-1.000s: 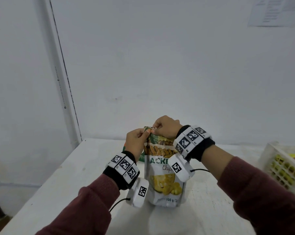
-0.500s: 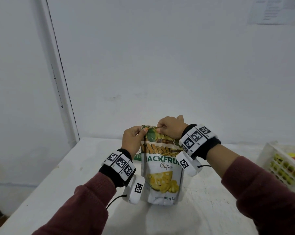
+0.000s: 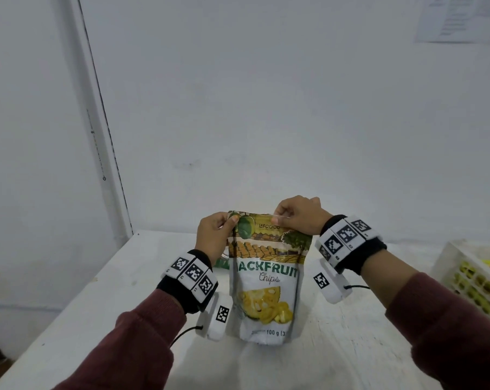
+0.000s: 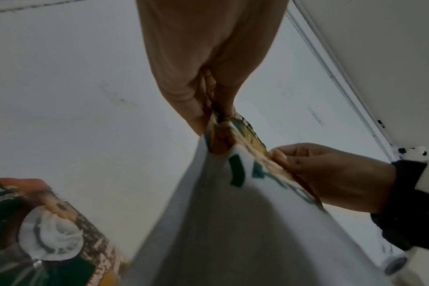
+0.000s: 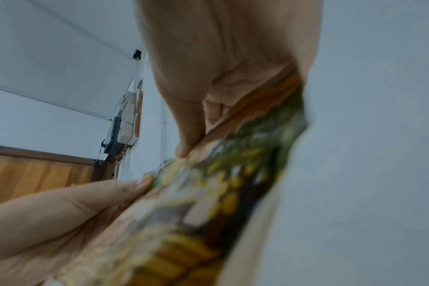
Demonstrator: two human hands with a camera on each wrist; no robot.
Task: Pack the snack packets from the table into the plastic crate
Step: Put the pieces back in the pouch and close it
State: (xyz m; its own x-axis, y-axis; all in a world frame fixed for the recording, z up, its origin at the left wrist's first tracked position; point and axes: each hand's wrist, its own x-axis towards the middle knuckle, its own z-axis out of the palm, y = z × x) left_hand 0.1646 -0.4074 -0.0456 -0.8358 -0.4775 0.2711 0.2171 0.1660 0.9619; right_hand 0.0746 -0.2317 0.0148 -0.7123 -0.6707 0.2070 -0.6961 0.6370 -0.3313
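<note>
Blur smears both wrist views, and the plastic crate [image 3: 463, 266] is cut off at the head view's right edge, its contents only yellow and red shapes. Another packet [image 3: 220, 263] shows only as a green sliver behind the left wrist. The left hand [image 3: 213, 237] and right hand [image 3: 298, 218] each pinch a top corner of the jackfruit chips packet [image 3: 266, 291], thumbs in front, holding it upright between the wrists above the white bench [image 3: 120, 277], well apart from the crate.
</note>
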